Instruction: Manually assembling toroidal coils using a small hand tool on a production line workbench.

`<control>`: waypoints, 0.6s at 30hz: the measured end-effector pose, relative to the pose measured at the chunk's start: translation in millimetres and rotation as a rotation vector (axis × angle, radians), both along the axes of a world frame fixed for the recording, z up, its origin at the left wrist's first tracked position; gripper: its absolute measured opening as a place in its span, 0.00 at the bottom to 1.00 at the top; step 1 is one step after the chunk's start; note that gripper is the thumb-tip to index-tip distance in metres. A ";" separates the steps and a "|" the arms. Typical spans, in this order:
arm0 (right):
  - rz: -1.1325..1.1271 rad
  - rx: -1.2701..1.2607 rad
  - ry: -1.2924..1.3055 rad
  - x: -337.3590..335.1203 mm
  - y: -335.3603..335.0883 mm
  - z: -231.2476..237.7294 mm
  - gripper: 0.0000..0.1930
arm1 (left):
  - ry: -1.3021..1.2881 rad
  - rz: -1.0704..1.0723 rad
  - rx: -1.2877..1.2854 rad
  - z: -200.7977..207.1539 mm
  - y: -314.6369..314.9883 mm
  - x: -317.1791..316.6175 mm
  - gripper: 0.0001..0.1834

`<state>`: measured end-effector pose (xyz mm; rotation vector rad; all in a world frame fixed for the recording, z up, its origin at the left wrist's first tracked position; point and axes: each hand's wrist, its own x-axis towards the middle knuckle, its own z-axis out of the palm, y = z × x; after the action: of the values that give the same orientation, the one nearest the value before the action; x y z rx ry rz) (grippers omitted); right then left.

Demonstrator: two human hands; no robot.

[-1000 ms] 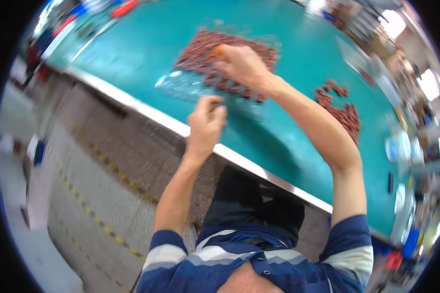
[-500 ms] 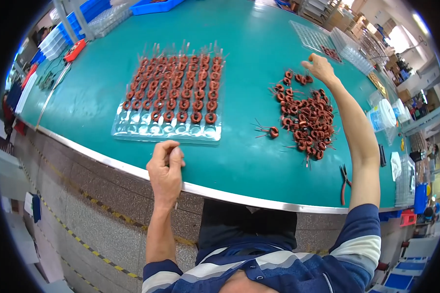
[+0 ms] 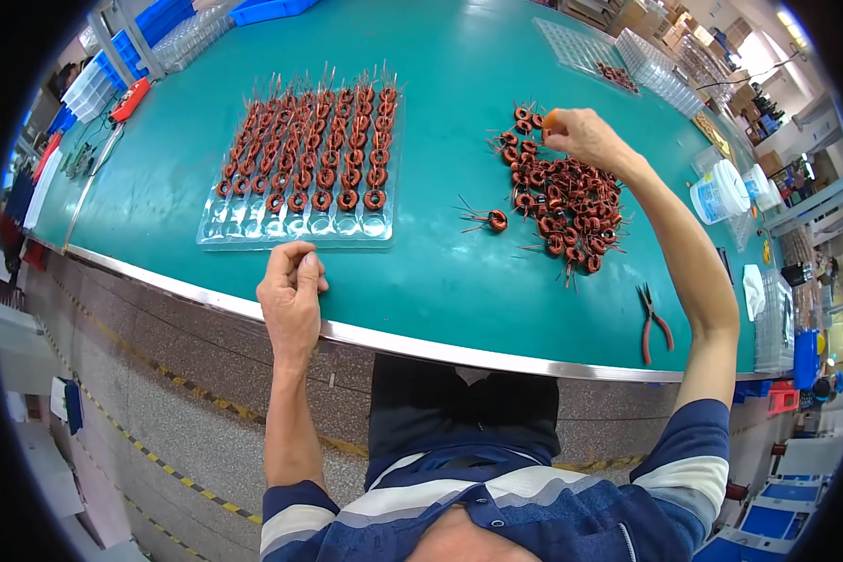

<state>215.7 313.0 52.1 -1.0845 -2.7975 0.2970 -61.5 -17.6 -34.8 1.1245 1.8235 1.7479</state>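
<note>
My left hand (image 3: 290, 292), loosely curled with its thumb against the fingers, rests at the table's front edge, just below the clear plastic tray (image 3: 295, 245). No object shows in it. Rows of copper-wound ring coils (image 3: 326, 178) with upright wire leads fill most of the tray; pockets along its near edge are bare. At the far edge of a heap of loose ring coils (image 3: 571, 211), my right hand (image 3: 585, 139) bends its closed fingers down, with something orange at a fingertip. Whatever they grip is hidden. One separate coil (image 3: 497, 221) lies left of the heap.
Red-handled pliers (image 3: 655, 323) lie at the near right of the green table (image 3: 421, 290). Stacked clear trays (image 3: 660, 75) stand far right, beside a white tub (image 3: 719, 194). A blue bin (image 3: 270, 9) and a red device (image 3: 129, 99) sit at the far left.
My right hand has moved left and nearer, from beyond the heap to its far edge. The whole view has shifted slightly, while my left hand keeps its curled pose by the tray.
</note>
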 end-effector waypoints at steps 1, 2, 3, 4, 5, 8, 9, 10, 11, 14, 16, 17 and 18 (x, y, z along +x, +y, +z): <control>-0.011 0.027 -0.113 -2.0 -1.6 -5.3 0.15 | 0.002 0.003 0.003 -1.4 0.7 0.4 0.06; -0.014 0.051 -0.222 -8.9 -2.8 -13.5 0.14 | -0.018 -0.003 0.016 -4.8 -0.3 -1.9 0.06; 0.058 0.181 -0.206 -3.8 0.0 -25.1 0.12 | -0.044 -0.018 0.033 -6.5 0.9 -1.1 0.06; 0.058 0.184 -0.206 3.4 9.1 -27.5 0.12 | -0.050 -0.018 0.038 -5.7 3.7 -0.8 0.06; 0.078 0.242 -0.196 2.4 7.5 -27.3 0.11 | -0.052 -0.015 0.032 -5.0 2.9 -0.5 0.06; 0.042 0.238 -0.131 -3.2 -3.9 -20.2 0.09 | -0.068 -0.020 0.039 -4.5 3.2 -1.3 0.05; 0.051 0.255 -0.056 -5.2 -12.8 -14.0 0.10 | -0.066 -0.024 0.046 -4.0 3.4 -2.5 0.05; 0.167 0.309 0.132 -6.5 -21.2 -11.0 0.11 | -0.065 -0.015 0.033 -3.9 3.5 -2.6 0.05; 0.167 0.185 0.223 -11.2 -37.0 -5.1 0.11 | -0.064 -0.009 0.031 -4.5 4.1 -2.9 0.05; 0.228 -0.047 0.218 -34.3 -91.2 -7.4 0.16 | -0.047 0.003 0.013 -2.8 -1.0 -4.5 0.06; 0.440 0.106 0.049 -38.4 -116.8 -24.5 0.24 | -0.049 0.003 0.019 -4.1 -1.5 -3.9 0.05; 0.404 0.104 -0.092 -41.1 -122.6 -27.1 0.25 | -0.055 -0.005 0.033 -3.9 1.0 -1.2 0.05; 0.368 0.101 -0.231 -42.8 -125.9 -29.1 0.25 | -0.055 -0.006 0.038 -4.8 4.3 1.0 0.05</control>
<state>172.9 187.0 23.0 -0.6120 -3.1710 0.0639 -60.5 -13.3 -39.6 1.0843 1.7593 1.7996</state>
